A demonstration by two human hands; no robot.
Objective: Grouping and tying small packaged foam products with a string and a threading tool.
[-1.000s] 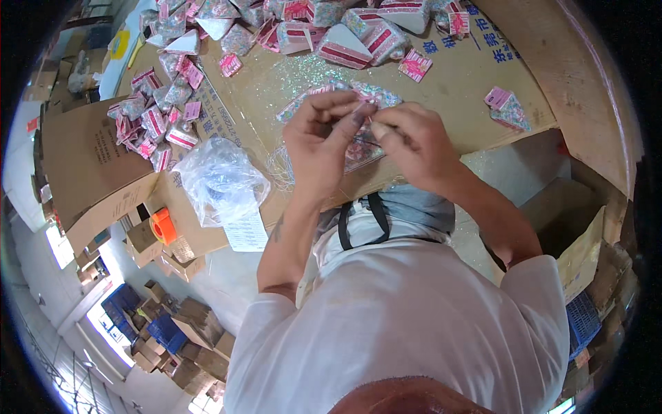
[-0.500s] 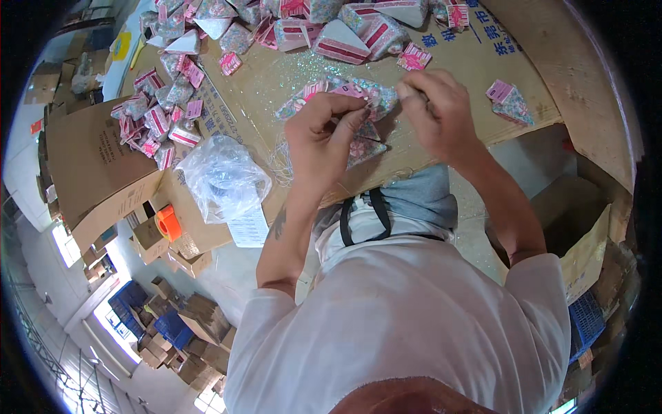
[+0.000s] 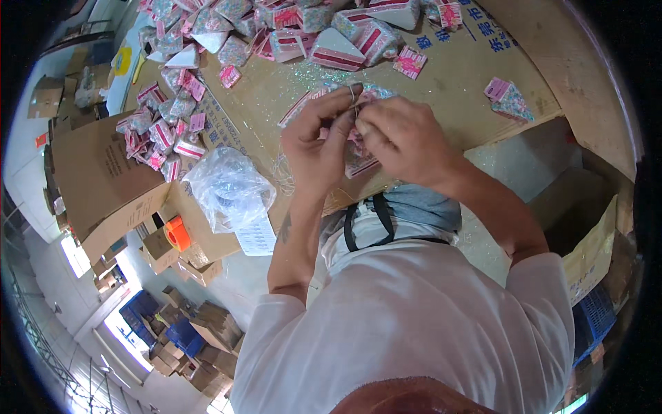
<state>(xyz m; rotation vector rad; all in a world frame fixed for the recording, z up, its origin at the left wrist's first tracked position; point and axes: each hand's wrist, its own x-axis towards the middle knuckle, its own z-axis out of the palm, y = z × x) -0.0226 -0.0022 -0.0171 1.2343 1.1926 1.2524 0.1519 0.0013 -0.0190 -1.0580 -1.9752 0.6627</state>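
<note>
My left hand [image 3: 318, 134] is closed in a pinch, with a thin pale string [image 3: 354, 93] looped at its fingertips. Right beside it, the bent fingers of my right hand [image 3: 400, 134] pinch at the same string; its far end is hidden by the fingers. Beneath both hands lie pink-and-white wedge-shaped pieces [image 3: 358, 164] with speckled glittery sides, like cake slices, partly covered by the hands. A loose bundle of pale strings [image 3: 281, 172] rests on the cardboard left of my left wrist.
Many similar wedges [image 3: 338, 50] are heaped along the far side, more [image 3: 162, 127] at the left. One wedge [image 3: 512, 102] lies alone at right. A clear plastic bag [image 3: 231, 190], a paper sheet [image 3: 256, 234], an orange tape roll [image 3: 177, 233] and an open carton [image 3: 579, 207] surround the cardboard-covered table [image 3: 272, 103].
My right hand has moved left and nearer to me, from apart to meeting my left fingertips. The string now shows looped at the left fingertips. The view has shifted slightly.
</note>
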